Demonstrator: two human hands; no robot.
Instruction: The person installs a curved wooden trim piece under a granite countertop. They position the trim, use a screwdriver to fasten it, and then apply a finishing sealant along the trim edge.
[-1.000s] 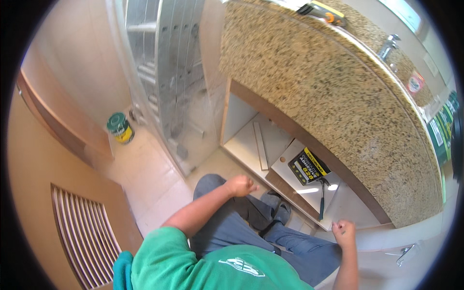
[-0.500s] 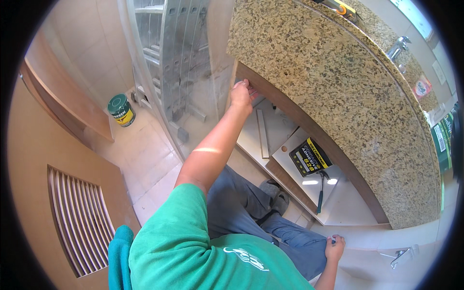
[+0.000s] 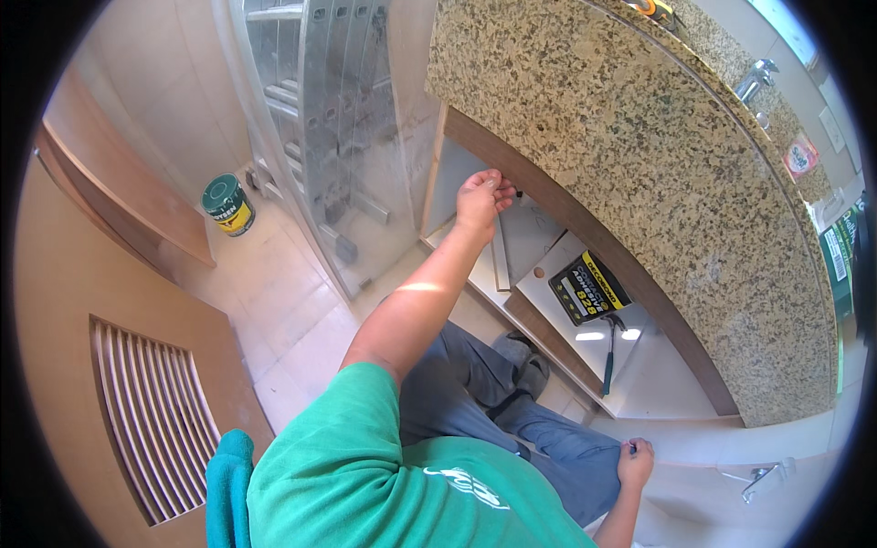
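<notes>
My left hand point(image 3: 484, 197) reaches to the brown wooden edge strip point(image 3: 548, 196) under the granite countertop point(image 3: 621, 173). Its fingers are curled together near the strip's lower edge; whether anything sits between them is hidden. A small dark piece point(image 3: 519, 194) is just past the fingertips. My right hand point(image 3: 635, 461) is closed beside my knee, with a tiny bluish bit showing at the fingers, too small to name. Inside the open cabinet, a black and yellow adhesive can point(image 3: 589, 288) stands on a pale board point(image 3: 541, 290), with a hammer point(image 3: 609, 361) beside it.
A narrow wooden strip point(image 3: 500, 260) leans in the cabinet. Beyond a clear glass panel point(image 3: 402, 173) stands a metal ladder point(image 3: 333, 110). A green paint can point(image 3: 228, 205) sits on the floor near a louvred door point(image 3: 64, 365). A faucet point(image 3: 755, 80) rises at the counter's far side.
My left hand has moved right and slightly down along the edge strip, away from its left end. My right hand stays beside the knee.
</notes>
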